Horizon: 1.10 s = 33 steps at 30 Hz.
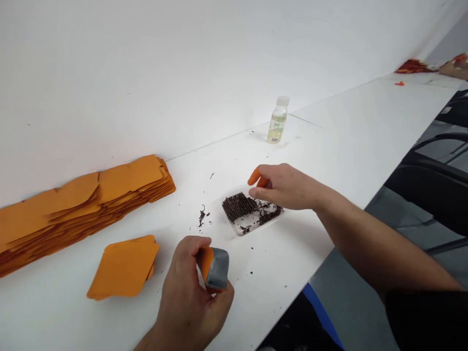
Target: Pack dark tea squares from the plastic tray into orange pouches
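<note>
My left hand [195, 295] is closed around an orange piece with a smooth grey face [218, 268]; I cannot make out exactly what it is. Orange covers sit on fingertips of my right hand [276, 184], whose thumb and forefinger are apart with nothing visible between them. Just below those fingers lies a shallow clear plastic tray [239, 233]. Thin dark brown sticks [237, 206] are lined up along its left side, and loose dark bits [268, 214] fill part of the right. My right hand hides the tray's far right corner.
A long stack of orange sheets [124, 183] runs along the wall at left, with a smaller orange pile [124, 268] in front. A capped clear bottle [278, 122] stands by the wall. Dark crumbs [202, 215] dot the white table. Black chairs [431, 190] line the right; another person's hand [453, 69] shows far off.
</note>
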Available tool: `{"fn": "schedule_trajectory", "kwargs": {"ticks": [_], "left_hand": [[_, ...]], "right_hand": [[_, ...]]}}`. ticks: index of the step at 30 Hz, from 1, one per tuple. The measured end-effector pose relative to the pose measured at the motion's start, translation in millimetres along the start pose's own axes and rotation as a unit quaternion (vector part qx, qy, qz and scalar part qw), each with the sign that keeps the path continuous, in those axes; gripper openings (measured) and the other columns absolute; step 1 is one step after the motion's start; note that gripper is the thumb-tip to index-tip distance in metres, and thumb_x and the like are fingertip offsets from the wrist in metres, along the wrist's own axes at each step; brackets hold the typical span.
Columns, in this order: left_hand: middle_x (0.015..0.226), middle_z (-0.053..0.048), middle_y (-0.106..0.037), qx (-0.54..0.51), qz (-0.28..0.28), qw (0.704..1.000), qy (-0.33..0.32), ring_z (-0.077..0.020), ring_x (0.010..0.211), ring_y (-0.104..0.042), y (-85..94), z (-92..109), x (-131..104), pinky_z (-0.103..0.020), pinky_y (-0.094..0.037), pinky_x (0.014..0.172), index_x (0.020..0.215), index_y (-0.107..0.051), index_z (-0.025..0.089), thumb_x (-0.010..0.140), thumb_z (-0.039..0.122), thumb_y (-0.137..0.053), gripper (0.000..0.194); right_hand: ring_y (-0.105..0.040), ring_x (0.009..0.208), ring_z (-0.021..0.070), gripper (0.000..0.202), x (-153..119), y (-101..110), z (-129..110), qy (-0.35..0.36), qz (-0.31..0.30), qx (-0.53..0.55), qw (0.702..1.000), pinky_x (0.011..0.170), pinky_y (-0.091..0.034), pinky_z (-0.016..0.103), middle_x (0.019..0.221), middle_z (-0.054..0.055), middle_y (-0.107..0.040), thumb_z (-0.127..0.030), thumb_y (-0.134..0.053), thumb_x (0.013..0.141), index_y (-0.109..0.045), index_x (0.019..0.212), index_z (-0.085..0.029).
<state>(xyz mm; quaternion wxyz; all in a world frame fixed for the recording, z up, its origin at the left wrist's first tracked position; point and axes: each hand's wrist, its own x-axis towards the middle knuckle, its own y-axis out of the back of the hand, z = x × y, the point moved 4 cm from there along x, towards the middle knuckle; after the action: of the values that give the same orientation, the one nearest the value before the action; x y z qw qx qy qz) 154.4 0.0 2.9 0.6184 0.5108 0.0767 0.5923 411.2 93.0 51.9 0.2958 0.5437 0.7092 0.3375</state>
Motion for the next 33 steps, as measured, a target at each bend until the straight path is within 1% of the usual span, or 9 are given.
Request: {"fn": "schedule_trajectory", "kwargs": {"ticks": [2,5,9,12,16,21,26,31,33], "left_hand": [[0.089,-0.002,-0.059,-0.031,-0.011,0.999,0.016,-0.0169,0.069,-0.061,-2.3,-1,-1,-0.031,-0.055,0.061,0.12,-0.047,0.021,0.075,0.018,-0.059,0.047],[0.082,0.002,-0.057,-0.085,-0.03,0.995,0.039,-0.0141,0.061,-0.058,-6.4,-2,-5,-0.028,-0.054,0.056,0.12,-0.046,0.023,0.077,0.017,-0.059,0.046],[0.082,0.003,-0.057,-0.131,-0.048,0.989,0.044,-0.0124,0.058,-0.058,-10.3,0,-7,-0.024,-0.055,0.051,0.122,-0.045,0.025,0.077,0.014,-0.059,0.049],[0.081,0.004,-0.057,-0.146,-0.057,0.986,0.048,-0.0122,0.058,-0.058,-12.0,1,-6,-0.023,-0.054,0.049,0.121,-0.044,0.027,0.076,0.012,-0.059,0.05],[0.078,0.005,-0.055,-0.153,-0.063,0.985,0.055,-0.0124,0.057,-0.056,-13.9,0,-5,-0.024,-0.054,0.05,0.121,-0.043,0.027,0.077,0.012,-0.058,0.05],[0.083,0.003,-0.055,-0.16,-0.054,0.984,0.058,-0.0112,0.058,-0.056,-14.2,-1,-3,-0.022,-0.053,0.049,0.118,-0.044,0.027,0.076,0.011,-0.058,0.047],[0.086,0.003,-0.054,-0.171,-0.039,0.983,0.054,-0.0104,0.059,-0.053,-14.0,-1,-5,-0.023,-0.053,0.052,0.121,-0.043,0.026,0.077,0.014,-0.059,0.048],[0.083,0.004,-0.052,-0.185,-0.028,0.981,0.046,-0.0102,0.056,-0.049,-12.0,2,-4,-0.023,-0.048,0.049,0.118,-0.043,0.027,0.077,0.013,-0.059,0.047],[0.082,0.004,-0.051,-0.19,-0.024,0.98,0.044,-0.0112,0.057,-0.049,-10.7,3,-3,-0.025,-0.049,0.051,0.119,-0.042,0.027,0.077,0.013,-0.059,0.048]], "right_hand": [[-0.071,0.09,0.025,0.027,5,-9,0,0.01,-0.038,-0.006,0.999,0.072,-0.05,0.035,0.097,0.005,-0.078,-0.047,-0.07,0.09,-0.067,0.103,-0.023],[-0.071,0.094,0.0248,0.026,9,-19,0,0.016,-0.064,0.002,0.998,0.074,-0.049,0.034,0.103,0.005,-0.078,-0.046,-0.074,0.087,-0.065,0.099,-0.024],[-0.069,0.095,0.024,0.02,14,-23,1,-0.002,-0.048,0.017,0.999,0.076,-0.048,0.034,0.108,0.007,-0.078,-0.042,-0.065,0.093,-0.062,0.1,-0.023],[-0.068,0.093,0.0238,0.02,17,-24,2,-0.023,-0.045,0.032,0.998,0.076,-0.048,0.035,0.105,0.008,-0.077,-0.04,-0.065,0.093,-0.062,0.102,-0.023],[-0.069,0.088,0.0228,0.02,20,-26,9,-0.046,-0.048,0.066,0.996,0.073,-0.048,0.034,0.099,0.006,-0.077,-0.039,-0.067,0.091,-0.062,0.103,-0.024],[-0.071,0.081,0.0205,0.025,24,-31,19,-0.055,-0.066,0.144,0.986,0.071,-0.055,0.034,0.093,0.004,-0.075,-0.04,-0.073,0.089,-0.061,0.103,-0.023],[-0.071,0.078,0.0174,0.024,25,-34,22,-0.065,-0.078,0.225,0.969,0.073,-0.06,0.032,0.087,0.002,-0.071,-0.036,-0.077,0.088,-0.06,0.095,-0.022],[-0.07,0.075,0.0147,0.025,27,-35,26,-0.079,-0.08,0.261,0.959,0.071,-0.06,0.028,0.085,0.001,-0.071,-0.034,-0.082,0.085,-0.061,0.09,-0.021],[-0.07,0.075,0.0154,0.028,28,-37,29,-0.086,-0.078,0.263,0.958,0.07,-0.06,0.029,0.084,0.002,-0.072,-0.036,-0.084,0.084,-0.061,0.089,-0.021]]}}
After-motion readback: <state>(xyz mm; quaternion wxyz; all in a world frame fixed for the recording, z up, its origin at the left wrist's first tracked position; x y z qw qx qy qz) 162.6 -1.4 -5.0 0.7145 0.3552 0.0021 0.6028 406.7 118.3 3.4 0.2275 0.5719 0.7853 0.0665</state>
